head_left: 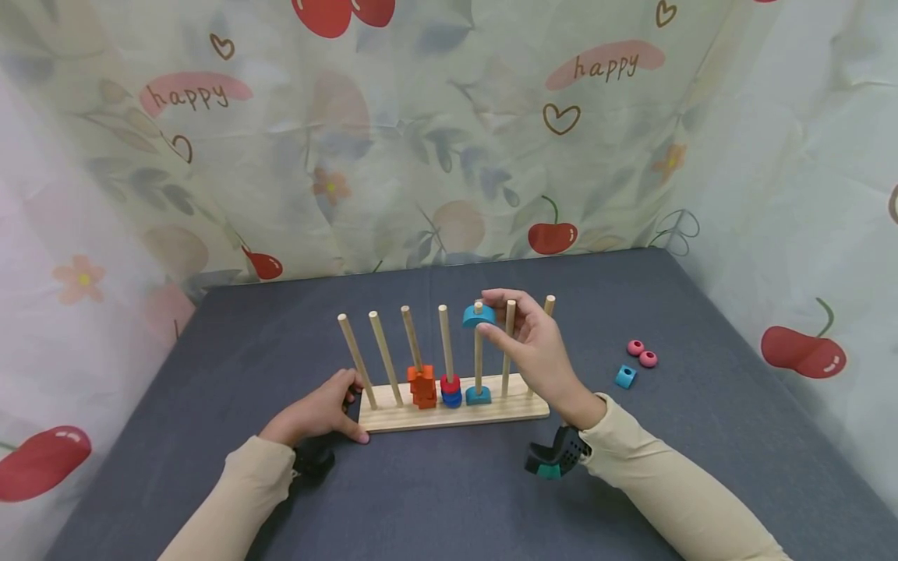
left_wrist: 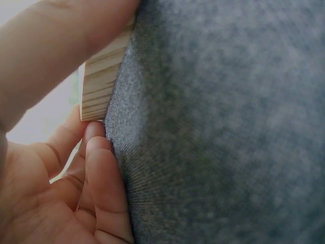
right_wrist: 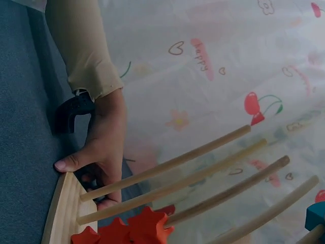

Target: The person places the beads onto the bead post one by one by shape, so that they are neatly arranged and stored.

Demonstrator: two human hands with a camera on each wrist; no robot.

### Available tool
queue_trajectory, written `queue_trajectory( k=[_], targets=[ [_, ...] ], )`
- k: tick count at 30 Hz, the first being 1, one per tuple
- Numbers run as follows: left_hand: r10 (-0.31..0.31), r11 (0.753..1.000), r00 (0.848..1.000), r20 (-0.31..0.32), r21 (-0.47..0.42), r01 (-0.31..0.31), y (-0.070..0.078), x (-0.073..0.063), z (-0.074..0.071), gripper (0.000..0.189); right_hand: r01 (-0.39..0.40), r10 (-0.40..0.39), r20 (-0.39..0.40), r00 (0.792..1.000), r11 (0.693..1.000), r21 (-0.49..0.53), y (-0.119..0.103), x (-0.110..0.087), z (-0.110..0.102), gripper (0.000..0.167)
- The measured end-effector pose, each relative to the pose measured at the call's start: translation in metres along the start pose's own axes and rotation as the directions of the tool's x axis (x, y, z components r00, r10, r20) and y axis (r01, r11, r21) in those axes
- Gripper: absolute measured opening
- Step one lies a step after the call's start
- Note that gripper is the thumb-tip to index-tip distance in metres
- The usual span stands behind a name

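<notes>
A wooden peg board (head_left: pixel 435 421) with a row of upright pegs lies across the table. My left hand (head_left: pixel 316 411) grips its left end, thumb at the front edge and fingers round the end; the left wrist view shows the wood end (left_wrist: pixel 101 91) against the fingers. My right hand (head_left: pixel 539 351) pinches a blue half-round block (head_left: pixel 471 319) at the top of the fifth peg, whose tip shows through it. Below, another blue half-round block (head_left: pixel 479 397) sits on the base. Orange star-shaped blocks (head_left: pixel 422 387) stack on the third peg; red (head_left: pixel 450 383) and blue rings (head_left: pixel 452 400) on the fourth.
Two pink beads (head_left: pixel 648 359) and a blue cube bead (head_left: pixel 626 377) lie on the dark tablecloth (head_left: pixel 673 436) to the right of the board. A patterned curtain (head_left: pixel 435 140) hangs behind and at both sides.
</notes>
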State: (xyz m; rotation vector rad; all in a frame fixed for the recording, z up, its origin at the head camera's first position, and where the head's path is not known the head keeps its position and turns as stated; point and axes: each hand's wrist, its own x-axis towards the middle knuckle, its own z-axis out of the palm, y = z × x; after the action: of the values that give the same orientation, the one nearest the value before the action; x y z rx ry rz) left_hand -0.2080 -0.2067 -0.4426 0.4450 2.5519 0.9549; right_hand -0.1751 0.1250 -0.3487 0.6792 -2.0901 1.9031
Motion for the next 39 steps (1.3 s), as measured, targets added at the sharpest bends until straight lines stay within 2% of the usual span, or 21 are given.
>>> queue_trajectory(
  k=[13, 23, 31, 39],
  targets=[
    [-0.002, 1.0, 1.0, 0.008, -0.003, 0.002, 0.002, -0.001, -0.001, 0.068, -0.073, 0.072, 0.016, 0.997, 0.997, 0.027, 0.03, -0.015, 0.004, 0.038],
    [0.004, 1.0, 1.0, 0.004, -0.005, -0.004, 0.001, -0.001, -0.001, 0.068, -0.111, 0.117, 0.045, 0.992, 0.987, -0.117, 0.06, -0.032, 0.005, 0.037],
    [0.0, 1.0, 1.0, -0.003, -0.008, 0.0, 0.001, -0.001, 0.0, 0.068, -0.175, 0.187, 0.072, 0.98, 0.974, -0.147, 0.086, -0.043, 0.006, 0.036],
    [-0.008, 1.0, 1.0, -0.005, -0.007, 0.008, 0.003, 0.0, 0.0, 0.067, -0.231, 0.252, 0.075, 0.965, 0.948, -0.22, 0.097, -0.05, 0.008, 0.034]
  ],
)
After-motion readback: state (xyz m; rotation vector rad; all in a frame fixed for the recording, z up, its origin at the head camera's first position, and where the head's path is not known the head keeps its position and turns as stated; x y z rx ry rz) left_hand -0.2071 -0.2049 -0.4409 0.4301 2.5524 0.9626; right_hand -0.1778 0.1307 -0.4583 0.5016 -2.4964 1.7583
